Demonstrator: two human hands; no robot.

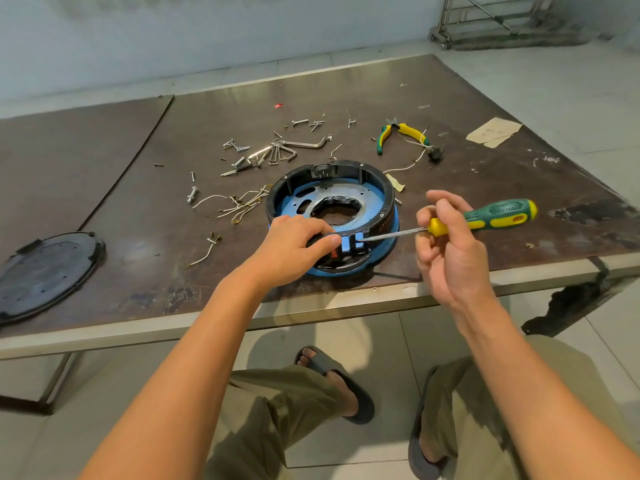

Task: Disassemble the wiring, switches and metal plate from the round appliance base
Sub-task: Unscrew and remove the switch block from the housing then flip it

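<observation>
The round appliance base (386,197), black with a blue band, sits near the table's front edge. Inside it lies a metal plate (363,194) with a ragged central hole. My left hand (294,245) presses on the base's near rim, thumb beside a blue and black switch block (353,245). My right hand (446,237) holds a green and yellow screwdriver (498,214); its tip touches that block. Loose white wires with brass terminals (242,206) lie left of the base.
Screws, bolts and hex keys (277,152) are scattered behind the base. Green and yellow pliers (398,133) lie at the back right beside a small black switch on a wire (434,154). A black round cover (45,271) lies at the left. Paper scraps (493,131) rest far right.
</observation>
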